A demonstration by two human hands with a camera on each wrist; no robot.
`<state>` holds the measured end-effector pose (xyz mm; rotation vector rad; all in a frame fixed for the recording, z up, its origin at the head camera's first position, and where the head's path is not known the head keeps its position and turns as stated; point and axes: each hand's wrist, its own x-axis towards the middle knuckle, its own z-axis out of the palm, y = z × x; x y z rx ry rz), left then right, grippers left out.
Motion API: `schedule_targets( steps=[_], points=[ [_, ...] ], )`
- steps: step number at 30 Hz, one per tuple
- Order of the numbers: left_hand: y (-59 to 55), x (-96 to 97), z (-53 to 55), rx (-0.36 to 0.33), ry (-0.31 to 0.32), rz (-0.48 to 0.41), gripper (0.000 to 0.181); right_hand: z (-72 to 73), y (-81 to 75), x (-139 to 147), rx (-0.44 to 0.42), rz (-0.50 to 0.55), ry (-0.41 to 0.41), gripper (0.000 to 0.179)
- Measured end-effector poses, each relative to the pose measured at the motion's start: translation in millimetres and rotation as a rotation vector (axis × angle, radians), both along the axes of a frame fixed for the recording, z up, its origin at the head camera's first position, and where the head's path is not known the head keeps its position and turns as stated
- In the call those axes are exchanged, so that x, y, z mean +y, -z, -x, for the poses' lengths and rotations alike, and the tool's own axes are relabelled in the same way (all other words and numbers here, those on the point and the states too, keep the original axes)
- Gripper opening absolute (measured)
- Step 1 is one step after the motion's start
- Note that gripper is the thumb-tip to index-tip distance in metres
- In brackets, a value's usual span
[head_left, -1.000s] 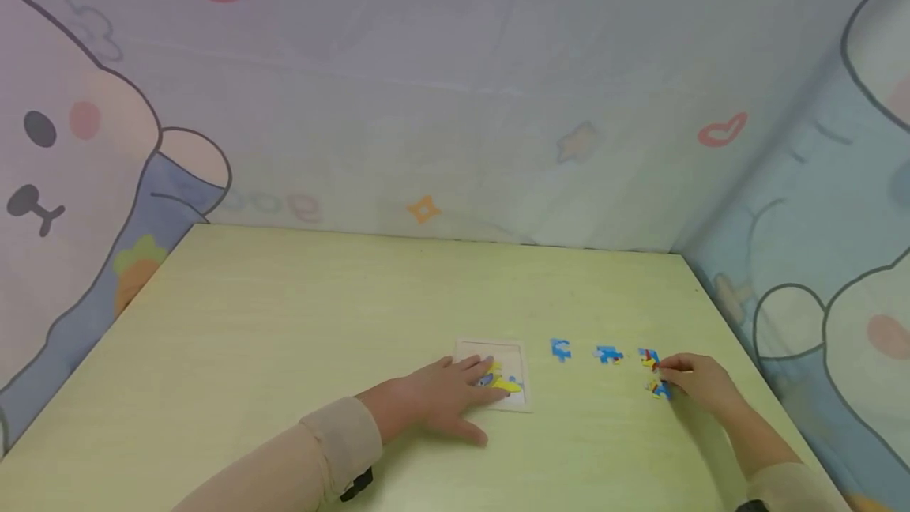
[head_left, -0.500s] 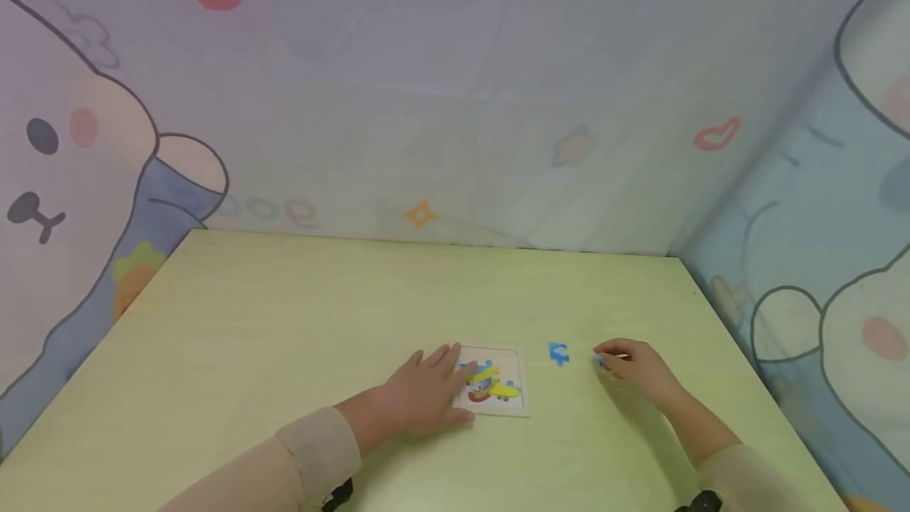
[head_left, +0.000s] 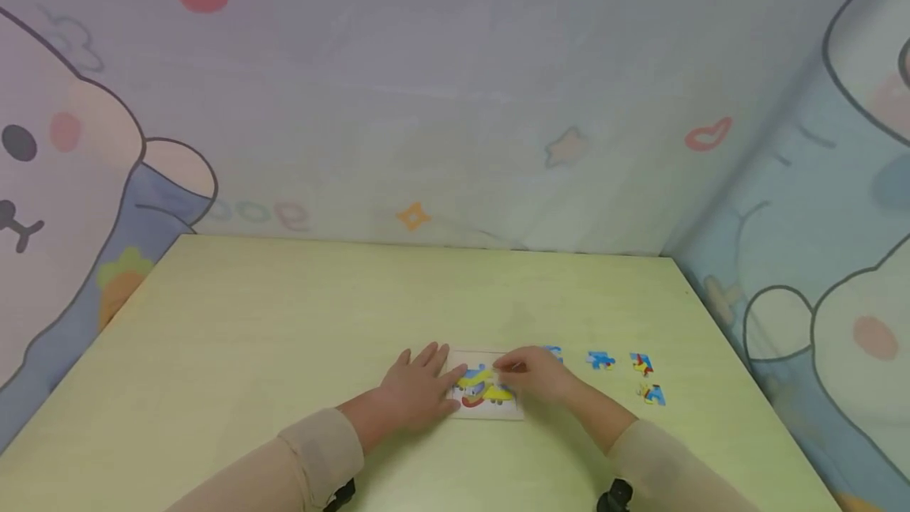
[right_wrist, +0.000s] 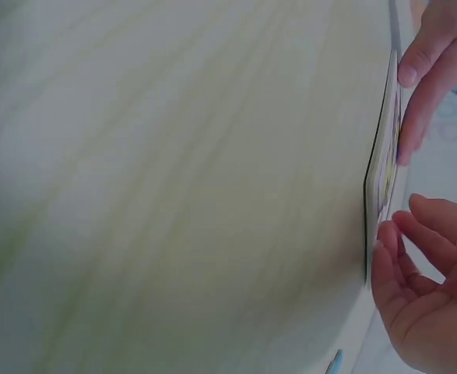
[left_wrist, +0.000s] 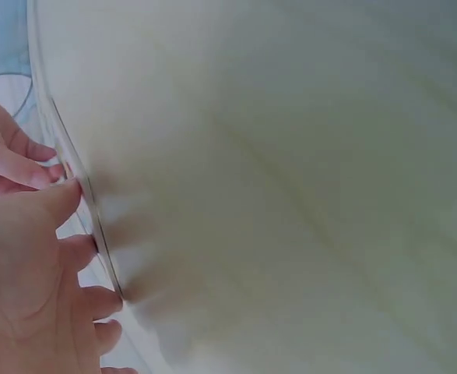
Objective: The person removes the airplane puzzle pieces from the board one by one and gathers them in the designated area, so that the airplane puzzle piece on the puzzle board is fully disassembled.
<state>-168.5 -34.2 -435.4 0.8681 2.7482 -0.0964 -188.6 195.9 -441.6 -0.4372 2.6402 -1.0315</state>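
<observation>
A square puzzle board (head_left: 490, 418) with a pale frame lies on the table, partly filled with a yellow and blue picture (head_left: 472, 387). My left hand (head_left: 415, 389) rests on its left edge with fingers spread; its fingertips also touch the rim in the left wrist view. Over the board's upper right, my right hand (head_left: 540, 374) pinches a small puzzle piece, almost wholly hidden by thumb and fingertips. In the right wrist view the right hand (right_wrist: 434, 284) bends its fingers at the board's edge (right_wrist: 376, 179). One blue piece (head_left: 555, 350) shows partly behind the right hand.
Further right lie more loose puzzle pieces: a blue one (head_left: 600, 360), a red, yellow and blue one (head_left: 642, 363), and a blue and yellow one (head_left: 652, 394) nearer me. The pale table (head_left: 298, 322) ends at printed cloth walls (head_left: 462, 101) behind and at both sides.
My right hand has moved left from the loose pieces on the right to the board. My left hand has shifted slightly left, from over the picture to the board's edge.
</observation>
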Motion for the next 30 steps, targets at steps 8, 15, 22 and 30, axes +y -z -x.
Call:
schedule_targets(
  steps=[8, 15, 22, 30],
  points=[
    [0.1, 1.9, -3.4, 0.0, -0.017, 0.008, 0.058, -4.2, -2.8, -18.1, 0.009, -0.082, 0.01, 0.021],
    [-3.4, 2.4, -5.5, 0.012, -0.018, 0.028, 0.058, -2.8, -3.2, -23.9, 0.009, -0.156, 0.016, 0.021],
    [-6.8, 3.0, -7.1, -0.006, -0.023, 0.025, 0.059, 2.8, -1.7, -23.5, -0.054, -0.106, 0.061, 0.012],
    [-3.8, 1.8, -7.6, -0.011, -0.025, 0.017, 0.059, 8.9, 1.2, -19.0, -0.085, 0.004, 0.085, 0.004]
  ],
)
